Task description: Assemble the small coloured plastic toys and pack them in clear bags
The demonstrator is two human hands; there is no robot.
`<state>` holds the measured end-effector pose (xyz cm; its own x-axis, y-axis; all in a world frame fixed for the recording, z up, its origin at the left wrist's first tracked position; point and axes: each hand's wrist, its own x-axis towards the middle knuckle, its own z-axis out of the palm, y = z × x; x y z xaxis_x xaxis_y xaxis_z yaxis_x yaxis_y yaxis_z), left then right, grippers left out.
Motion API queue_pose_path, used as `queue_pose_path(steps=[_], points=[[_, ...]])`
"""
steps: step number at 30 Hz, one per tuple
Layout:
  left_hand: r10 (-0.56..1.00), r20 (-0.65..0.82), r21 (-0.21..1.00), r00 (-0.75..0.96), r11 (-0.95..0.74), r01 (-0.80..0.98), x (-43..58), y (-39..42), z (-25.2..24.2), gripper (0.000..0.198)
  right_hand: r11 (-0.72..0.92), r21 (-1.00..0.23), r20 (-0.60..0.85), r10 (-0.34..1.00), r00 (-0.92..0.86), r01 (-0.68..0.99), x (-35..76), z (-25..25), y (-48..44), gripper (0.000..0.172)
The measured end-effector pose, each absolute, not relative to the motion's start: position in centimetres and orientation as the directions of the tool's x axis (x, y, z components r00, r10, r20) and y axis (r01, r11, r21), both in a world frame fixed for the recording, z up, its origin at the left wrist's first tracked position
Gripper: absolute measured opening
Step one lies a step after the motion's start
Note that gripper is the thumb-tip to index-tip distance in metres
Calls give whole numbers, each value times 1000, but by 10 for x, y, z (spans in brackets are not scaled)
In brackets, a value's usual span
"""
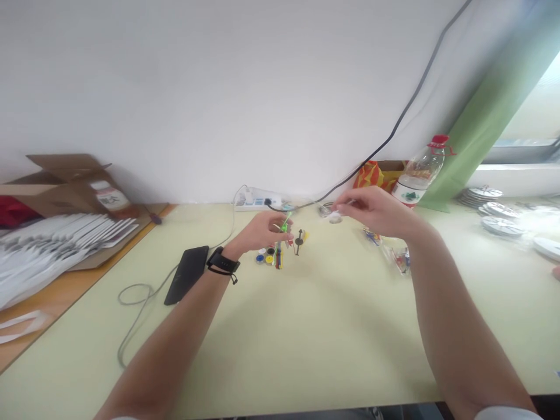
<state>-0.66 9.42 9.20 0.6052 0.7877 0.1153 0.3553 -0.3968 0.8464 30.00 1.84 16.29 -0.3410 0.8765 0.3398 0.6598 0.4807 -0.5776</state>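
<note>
My left hand [262,231], with a black band on its wrist, is closed in a pinch on a small green clock hand [286,223] held just above the pale green table [306,326]. Under it lie several small coloured round caps [265,256] and thin coloured clock hands [278,256], with a black hand [298,241] beside them. My right hand [376,211] is raised to the right, its fingers pinched on a small white piece [336,216] that I cannot make out.
A black phone [187,273] with a grey cable lies left of my left arm. A white power strip [256,200] sits at the wall. Behind my right hand stand a plastic bottle [419,173] and an orange bag. Cardboard boxes and white sheets fill the left; stacked clock faces [494,224] the right.
</note>
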Motion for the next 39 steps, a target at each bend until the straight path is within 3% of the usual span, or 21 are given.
queue_pose_path(steps=[4,9,17,23,27,32,36,39], points=[[755,139,824,641,-447,348,1,88,91,43,496,-628,446,861,-245,599,291,158,22,16],[734,153,847,661,-442,295,11,81,91,47,474,-610,417,873,-252,635,272,151,27,3],[721,163,886,674,-407,220,21,76,88,46,432,-546,360,895,-265,718,257,145,29,6],[730,163,884,663,-406,230,19,77,89,46,493,-479,435,852,-292,726,263,141,34,13],[773,246,888,585,-422,185,18,75,93,46,531,-484,546,804,-235,696,268,139,39,15],[785,280,865,552,-456,210,18,75,96,46,531,-550,523,821,-229,645,269,138,41,17],[786,268,862,557,-453,225,16,76,96,48,555,-458,591,774,-229,695,276,137,44,16],[783,266,855,562,-460,237,14,77,96,47,536,-451,552,796,-249,713,289,136,47,19]])
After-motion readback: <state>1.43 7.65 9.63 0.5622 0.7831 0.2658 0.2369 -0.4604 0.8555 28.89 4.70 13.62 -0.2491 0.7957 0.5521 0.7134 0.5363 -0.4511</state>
